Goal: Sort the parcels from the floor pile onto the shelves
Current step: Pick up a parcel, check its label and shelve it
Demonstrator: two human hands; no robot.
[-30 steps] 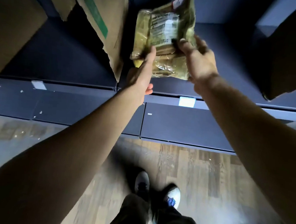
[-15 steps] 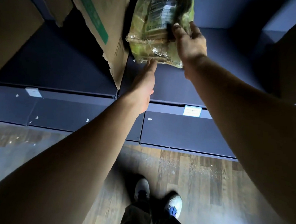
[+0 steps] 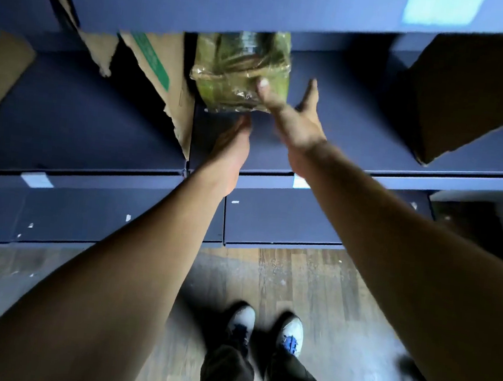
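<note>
Two blue shelves fill the top of the view. The lower shelf [image 3: 66, 117] has wide bare room on its left half and more bare room right of the parcel. The upper shelf's front edge [image 3: 231, 7] hangs over it and hides the backs of things. The wood floor [image 3: 311, 288] lies below. A big brown box [image 3: 474, 98] sits far right, its corner near the lower shelf's front edge. A torn box [image 3: 163, 68] stands in the middle, its ragged side reaching the front edge. The parcel [image 3: 233, 75], in shiny green wrap, lies on the lower shelf just right of the torn box, its top hidden under the upper shelf. Both hands are loose and grip nothing. The right hand [image 3: 296, 124] rests its thumb [image 3: 263, 87] on the parcel, with its fingers spread straight past the parcel's right edge. The left hand [image 3: 233, 145] is flat, with its fingertips at the parcel's lower edge.
</note>
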